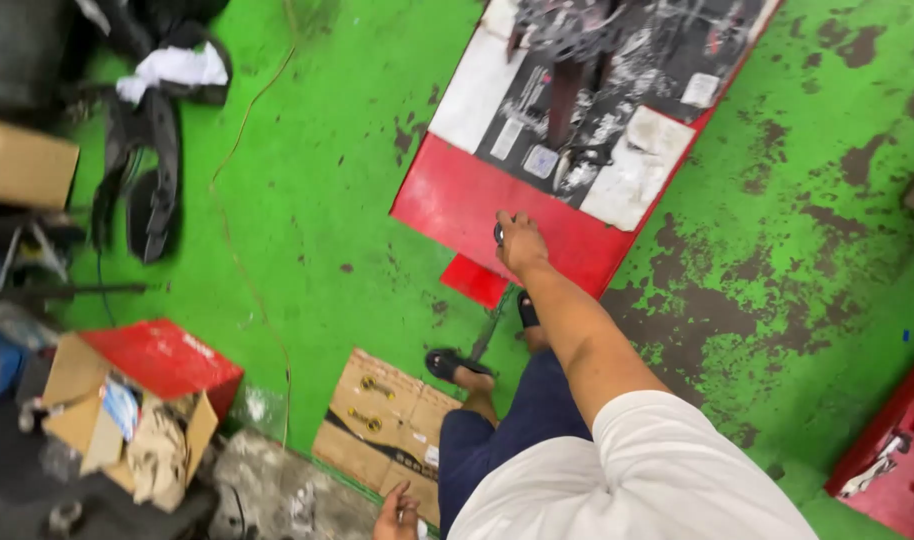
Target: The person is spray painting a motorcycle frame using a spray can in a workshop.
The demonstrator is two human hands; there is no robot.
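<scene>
Looking down, we see our right hand (520, 243) stretched forward, fingers curled around a small metal tool (499, 233) at the near edge of the red platform (457, 200), while our left hand (397, 515) hangs low behind, fingers loosely bent, near the cardboard (382, 420).

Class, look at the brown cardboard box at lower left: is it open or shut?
Open: the cardboard box has its flaps spread outward, and crumpled paper and packets show inside.
</scene>
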